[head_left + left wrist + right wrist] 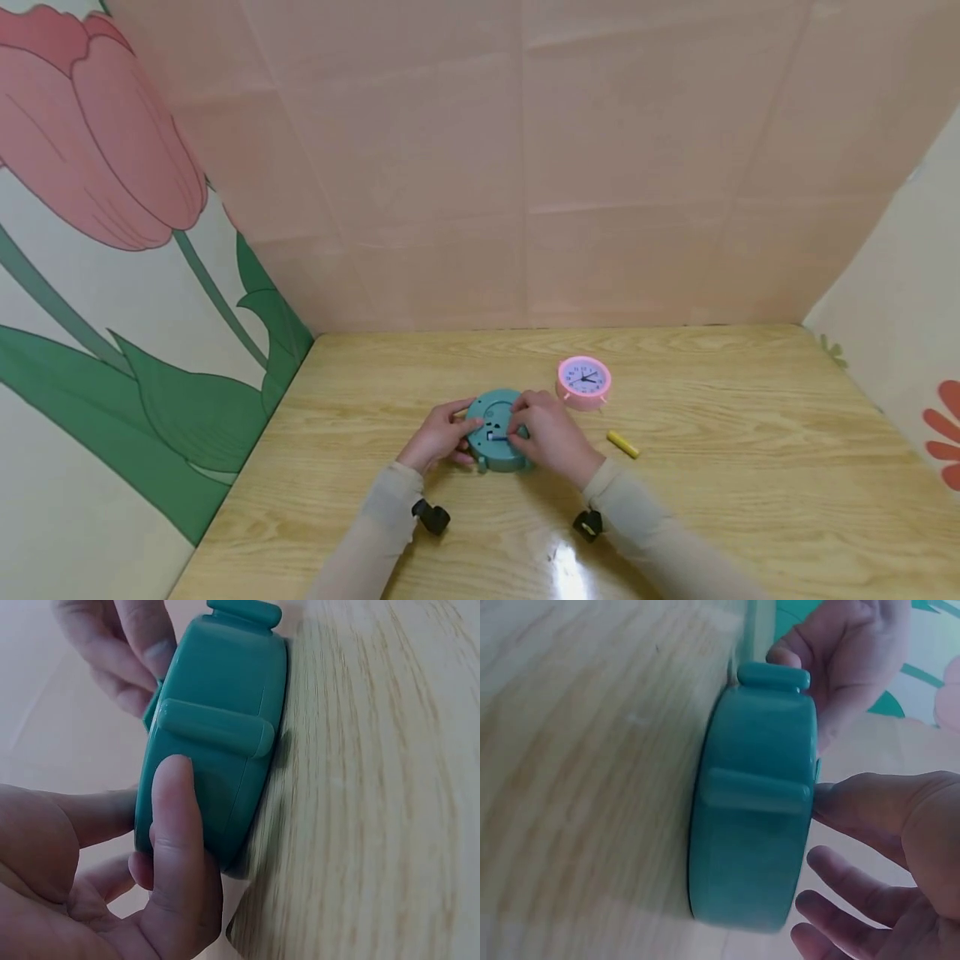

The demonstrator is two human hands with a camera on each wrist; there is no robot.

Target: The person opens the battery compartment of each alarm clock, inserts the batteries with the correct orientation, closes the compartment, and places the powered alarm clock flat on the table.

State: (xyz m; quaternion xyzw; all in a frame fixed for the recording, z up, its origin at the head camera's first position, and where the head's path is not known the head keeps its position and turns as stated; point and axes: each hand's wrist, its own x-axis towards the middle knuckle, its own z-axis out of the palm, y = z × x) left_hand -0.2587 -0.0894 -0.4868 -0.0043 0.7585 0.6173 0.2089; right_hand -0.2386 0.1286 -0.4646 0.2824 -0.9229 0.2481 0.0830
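Note:
A teal alarm clock [491,404] lies face down on the table, its back turned up and its little feet towards me. My left hand [438,437] grips its left side, thumb on the back and fingers round the rim [217,682]. An open battery compartment [495,436] shows in the back. Over the clock's right side, my right hand [551,433] pinches a small teal piece [152,709], apparently the battery cover, at the compartment; the fingers partly hide it. Right of that hand, a yellow battery [623,444] lies on the table.
A pink alarm clock [583,382] stands tilted back behind my right hand, its dial facing up. The wood-grain table [750,467] meets a pink-covered wall [525,167] at the back. A tulip-painted panel [112,150] rises on the left.

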